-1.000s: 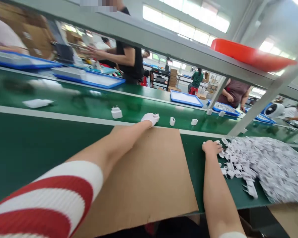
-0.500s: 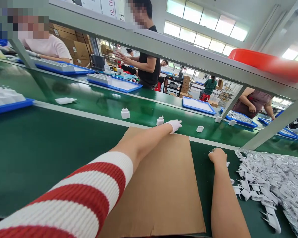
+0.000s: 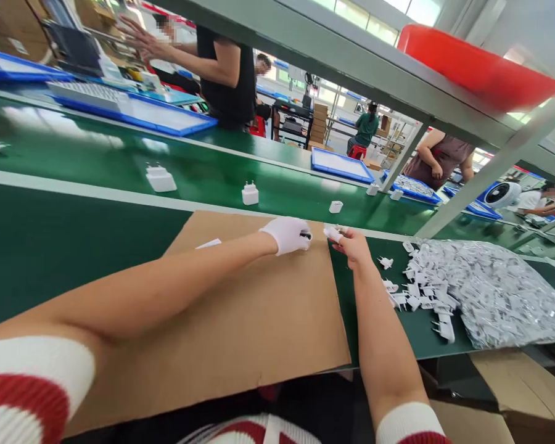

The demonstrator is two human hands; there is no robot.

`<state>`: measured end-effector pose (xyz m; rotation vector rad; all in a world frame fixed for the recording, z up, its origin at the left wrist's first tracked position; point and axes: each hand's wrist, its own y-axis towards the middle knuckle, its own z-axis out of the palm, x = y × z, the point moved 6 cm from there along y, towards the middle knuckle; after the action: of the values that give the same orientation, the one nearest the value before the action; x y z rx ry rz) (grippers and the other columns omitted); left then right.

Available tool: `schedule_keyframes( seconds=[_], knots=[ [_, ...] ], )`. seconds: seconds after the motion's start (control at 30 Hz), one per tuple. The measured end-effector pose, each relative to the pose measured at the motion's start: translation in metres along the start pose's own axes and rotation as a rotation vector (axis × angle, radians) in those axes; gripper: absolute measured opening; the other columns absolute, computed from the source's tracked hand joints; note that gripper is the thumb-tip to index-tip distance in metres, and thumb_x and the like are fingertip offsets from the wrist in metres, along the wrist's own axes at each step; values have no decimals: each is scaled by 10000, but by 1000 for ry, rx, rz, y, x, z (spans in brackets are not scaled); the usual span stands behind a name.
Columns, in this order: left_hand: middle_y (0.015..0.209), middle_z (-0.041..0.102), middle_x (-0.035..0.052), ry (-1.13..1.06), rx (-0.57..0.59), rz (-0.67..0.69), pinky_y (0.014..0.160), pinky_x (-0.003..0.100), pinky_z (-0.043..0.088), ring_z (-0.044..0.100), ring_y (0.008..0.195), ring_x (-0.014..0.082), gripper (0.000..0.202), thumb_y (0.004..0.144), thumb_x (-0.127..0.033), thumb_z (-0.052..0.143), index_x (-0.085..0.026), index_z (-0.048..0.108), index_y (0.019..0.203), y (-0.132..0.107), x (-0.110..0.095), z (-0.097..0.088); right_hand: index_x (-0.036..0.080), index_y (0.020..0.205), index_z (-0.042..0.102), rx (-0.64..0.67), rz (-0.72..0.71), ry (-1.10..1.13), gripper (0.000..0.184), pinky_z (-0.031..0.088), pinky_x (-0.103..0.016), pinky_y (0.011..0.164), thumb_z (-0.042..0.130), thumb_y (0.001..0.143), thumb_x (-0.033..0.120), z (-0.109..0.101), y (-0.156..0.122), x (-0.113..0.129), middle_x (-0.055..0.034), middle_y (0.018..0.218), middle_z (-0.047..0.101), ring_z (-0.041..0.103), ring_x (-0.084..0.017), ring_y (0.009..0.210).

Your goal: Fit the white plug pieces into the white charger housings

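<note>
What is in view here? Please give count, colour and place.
belt: one, green, crossing view
charger housings: at least three, white, on belt
cardboard sheet: one, brown, foreground
plug pieces: many, white, right of cardboard
bag: one, clear, far right
trays: several, blue-rimmed, across belt
shelf: one, grey, overhead
bin: one, red, on shelf
fan: one, white, right background
co-workers: several, mixed clothing, background
left hand: one, white-gloved, holding white piece
right hand: one, by cardboard's right edge, grip unclear
</note>
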<state>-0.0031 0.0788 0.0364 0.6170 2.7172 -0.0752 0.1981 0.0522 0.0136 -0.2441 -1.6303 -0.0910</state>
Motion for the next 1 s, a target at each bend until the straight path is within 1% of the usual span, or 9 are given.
schedule_keyframes(
  seconds=[0.13, 0.2, 0.27, 0.47, 0.63, 0.73, 0.83, 0.9, 1.0],
  knots=[
    [991, 832, 17, -312, -64, -105, 874, 321, 581, 774, 885, 253, 356, 804, -408, 695, -288, 804, 1121, -31, 9, 26, 191, 850, 797, 70, -47, 12, 434, 560, -289, 763, 980, 549, 444, 20, -7, 0, -30, 910, 807, 727, -192, 883],
    [944, 826, -6, -517, -90, -155, 851, 295, 590, 766, 779, 206, 399, 832, -413, 703, -272, 776, 1198, -35, 14, 36, 189, 847, 796, 104, -121, -9, 419, 571, -316, 829, 962, 581, 467, 29, -11, 3, -36, 924, 808, 731, -209, 919],
    [917, 819, -15, -627, -99, -190, 824, 288, 598, 754, 735, 191, 422, 828, -421, 735, -258, 769, 1216, -35, 18, 42, 193, 885, 796, 114, -191, -71, 366, 577, -334, 885, 923, 649, 444, 37, -14, 6, -43, 960, 812, 733, -213, 947],
    [1011, 819, 14, -544, -152, -189, 892, 304, 590, 758, 942, 241, 322, 804, -453, 796, -244, 779, 1048, -29, 23, 43, 224, 1021, 801, 157, -441, -411, 193, 574, -332, 912, 714, 853, 264, 56, -25, 14, -45, 1073, 767, 699, -194, 960],
    [966, 809, 10, -525, -145, -190, 899, 325, 587, 751, 907, 248, 338, 809, -517, 788, -258, 760, 1025, -27, 26, 48, 235, 1037, 793, 194, -605, -737, 313, 527, -344, 927, 561, 875, 103, 66, -34, 19, -49, 1045, 723, 641, -224, 1036],
    [1027, 818, 17, -525, -147, -176, 913, 331, 585, 756, 944, 260, 366, 816, -524, 772, -267, 777, 1076, -26, 27, 51, 230, 1001, 772, 203, -631, -802, 341, 510, -323, 877, 521, 844, 61, 69, -33, 20, -42, 1004, 691, 623, -219, 988],
    [1150, 822, 6, -534, -147, -124, 973, 337, 573, 758, 1009, 263, 504, 860, -497, 735, -326, 752, 1334, -27, 22, 51, 232, 890, 737, 173, -630, -885, 298, 479, -298, 791, 517, 810, 48, 68, -32, 21, -28, 933, 652, 600, -209, 903],
    [1178, 818, 11, -460, -129, -121, 980, 362, 570, 759, 1041, 285, 574, 891, -504, 708, -376, 698, 1450, -28, 19, 50, 232, 843, 724, 142, -601, -935, 271, 460, -291, 747, 529, 801, 48, 67, -31, 22, -23, 911, 646, 592, -201, 853],
    [1197, 807, 68, -291, -79, -163, 971, 449, 575, 749, 1091, 361, 500, 922, -565, 673, -354, 752, 1368, -29, 17, 46, 244, 938, 769, 123, -528, -934, 292, 486, -304, 788, 568, 824, 66, 67, -30, 21, -22, 983, 706, 641, -201, 889]
  ],
)
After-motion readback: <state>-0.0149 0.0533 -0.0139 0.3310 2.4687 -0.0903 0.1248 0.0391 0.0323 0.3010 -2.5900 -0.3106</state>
